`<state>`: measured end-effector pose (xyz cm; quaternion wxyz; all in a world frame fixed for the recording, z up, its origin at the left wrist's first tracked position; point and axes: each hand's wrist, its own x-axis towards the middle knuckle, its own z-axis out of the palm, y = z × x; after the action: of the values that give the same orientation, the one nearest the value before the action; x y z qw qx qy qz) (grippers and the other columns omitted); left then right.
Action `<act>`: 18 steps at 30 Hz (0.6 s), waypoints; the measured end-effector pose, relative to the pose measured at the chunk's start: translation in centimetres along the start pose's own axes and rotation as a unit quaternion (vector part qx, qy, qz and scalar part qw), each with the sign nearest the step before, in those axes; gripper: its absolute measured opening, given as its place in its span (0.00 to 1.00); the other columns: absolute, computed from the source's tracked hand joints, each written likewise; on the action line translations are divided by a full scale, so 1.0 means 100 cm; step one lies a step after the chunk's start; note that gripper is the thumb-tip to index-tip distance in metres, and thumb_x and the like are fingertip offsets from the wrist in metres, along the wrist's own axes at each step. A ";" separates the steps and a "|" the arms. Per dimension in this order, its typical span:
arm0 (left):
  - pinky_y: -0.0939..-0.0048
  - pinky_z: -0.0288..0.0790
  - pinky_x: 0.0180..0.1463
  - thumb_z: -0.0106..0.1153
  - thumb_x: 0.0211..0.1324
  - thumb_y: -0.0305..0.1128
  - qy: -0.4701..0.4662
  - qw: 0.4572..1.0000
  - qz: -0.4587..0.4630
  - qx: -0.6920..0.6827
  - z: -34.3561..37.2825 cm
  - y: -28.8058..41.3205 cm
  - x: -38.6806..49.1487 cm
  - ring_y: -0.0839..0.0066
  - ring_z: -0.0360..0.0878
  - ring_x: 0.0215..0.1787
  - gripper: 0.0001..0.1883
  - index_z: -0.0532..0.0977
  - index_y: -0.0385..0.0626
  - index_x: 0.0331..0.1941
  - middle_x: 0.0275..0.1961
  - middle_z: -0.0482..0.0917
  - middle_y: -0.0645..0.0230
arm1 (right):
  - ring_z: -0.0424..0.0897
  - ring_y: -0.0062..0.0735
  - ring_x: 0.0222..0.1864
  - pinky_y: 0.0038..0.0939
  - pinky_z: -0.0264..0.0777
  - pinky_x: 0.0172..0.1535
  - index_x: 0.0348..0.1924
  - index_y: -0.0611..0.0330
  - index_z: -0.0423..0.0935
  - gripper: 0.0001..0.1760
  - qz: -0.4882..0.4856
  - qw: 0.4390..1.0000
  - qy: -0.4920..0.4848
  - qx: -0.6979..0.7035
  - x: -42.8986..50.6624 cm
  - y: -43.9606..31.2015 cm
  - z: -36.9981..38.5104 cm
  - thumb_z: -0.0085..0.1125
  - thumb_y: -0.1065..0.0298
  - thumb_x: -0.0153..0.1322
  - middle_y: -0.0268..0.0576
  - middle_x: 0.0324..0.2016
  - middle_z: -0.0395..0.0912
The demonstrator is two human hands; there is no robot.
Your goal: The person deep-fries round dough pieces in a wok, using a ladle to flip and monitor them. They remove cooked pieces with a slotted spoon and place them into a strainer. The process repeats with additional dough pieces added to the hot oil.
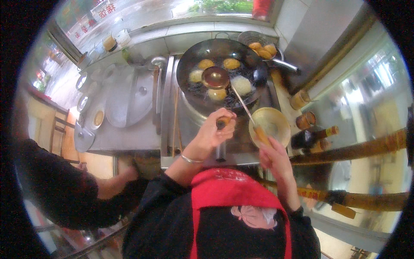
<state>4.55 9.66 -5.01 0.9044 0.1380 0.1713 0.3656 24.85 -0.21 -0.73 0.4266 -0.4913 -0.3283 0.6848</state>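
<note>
My left hand (216, 129) is closed around a short wooden handle (223, 123) just in front of the wok; the tool's other end cannot be made out. My right hand (273, 152) grips the wooden handle (262, 135) of a long metal rod. That rod reaches into the black wok (187, 55), ending by the right edge of a round metal ladle bowl (215, 77). Around the ladle several round cakes fry in dark oil: a pale, foaming cake (242, 85) to the right, golden ones such as the cake (231, 63) at the back.
A pale bowl (284, 121) stands beside my right hand. Fried cakes (266, 51) rest in a strainer behind the wok. At right are a dark bottle (305, 138) and jars (300, 98). Left, a steel counter (129, 139) holds lids and ladles; another person's arm (113, 186) is near.
</note>
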 end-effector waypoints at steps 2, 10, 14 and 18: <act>0.83 0.48 0.11 0.41 0.57 0.33 -0.015 1.000 -0.002 0.004 -0.003 0.001 0.001 0.84 0.50 0.07 0.11 0.70 0.38 0.35 0.10 0.58 0.72 | 0.58 0.12 0.15 0.17 0.51 0.16 0.49 0.58 0.67 0.16 -0.025 0.998 0.030 -0.048 0.006 0.005 -0.003 0.51 0.66 0.69 0.26 0.17 0.61; 0.83 0.47 0.10 0.41 0.56 0.33 -0.013 1.000 0.005 0.011 -0.002 0.004 -0.002 0.84 0.49 0.07 0.11 0.69 0.37 0.35 0.09 0.57 0.71 | 0.59 0.12 0.16 0.17 0.51 0.17 0.50 0.57 0.68 0.18 -0.094 0.944 0.080 -0.305 0.036 0.020 -0.018 0.53 0.66 0.67 0.24 0.17 0.61; 0.82 0.47 0.10 0.41 0.56 0.33 0.039 0.999 0.006 0.013 0.002 0.007 -0.006 0.83 0.49 0.06 0.11 0.69 0.37 0.35 0.09 0.57 0.71 | 0.59 0.12 0.15 0.17 0.51 0.17 0.45 0.59 0.69 0.15 -0.042 0.987 0.034 -0.149 0.047 0.018 -0.007 0.54 0.65 0.67 0.25 0.17 0.62; 0.81 0.46 0.10 0.42 0.55 0.33 0.131 0.991 -0.007 -0.001 0.010 0.012 -0.010 0.82 0.48 0.06 0.11 0.69 0.37 0.33 0.09 0.57 0.71 | 0.61 0.13 0.17 0.18 0.53 0.18 0.43 0.60 0.70 0.14 -0.077 0.978 0.069 -0.181 0.065 -0.002 -0.010 0.53 0.63 0.67 0.27 0.19 0.64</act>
<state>3.56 9.63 -3.45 0.8766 0.0870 0.2891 0.3748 24.83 5.79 -3.41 0.4036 -0.5794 -0.4539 0.5434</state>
